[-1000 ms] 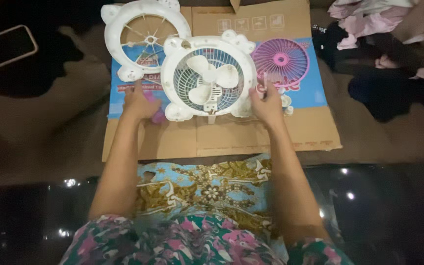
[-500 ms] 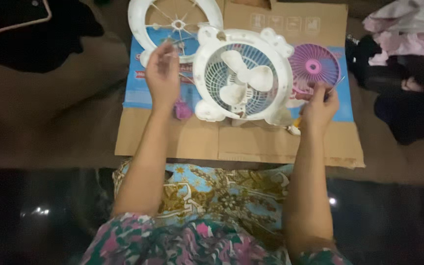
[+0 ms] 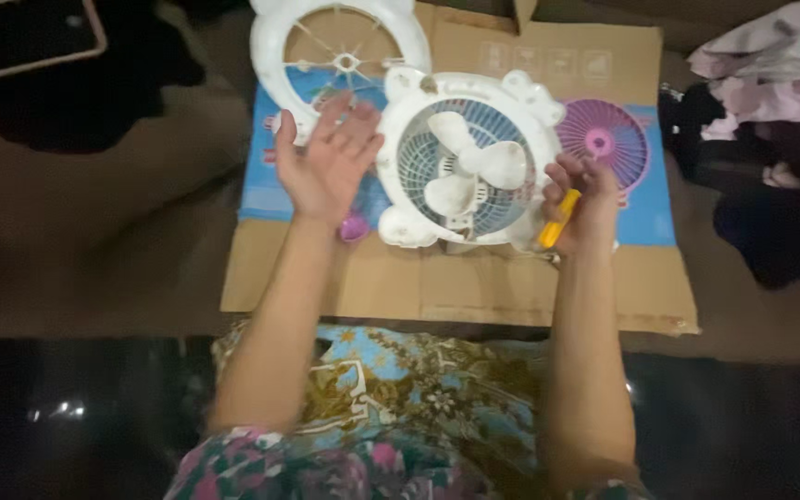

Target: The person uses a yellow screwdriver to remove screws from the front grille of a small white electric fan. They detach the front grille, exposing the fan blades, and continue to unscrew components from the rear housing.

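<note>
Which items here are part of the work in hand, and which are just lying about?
In use:
- white fan body with blades
- yellow-handled tool in the right hand
- detached white grille
- left hand, open, holding nothing
- cardboard sheet underneath

Lying about:
- phone
- heap of clothes
- small pink piece, purpose unclear

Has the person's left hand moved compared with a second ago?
Yes. The left hand has lifted off the cardboard sheet and turned palm up, now open beside the white fan, nearer the loose white grille.
</note>
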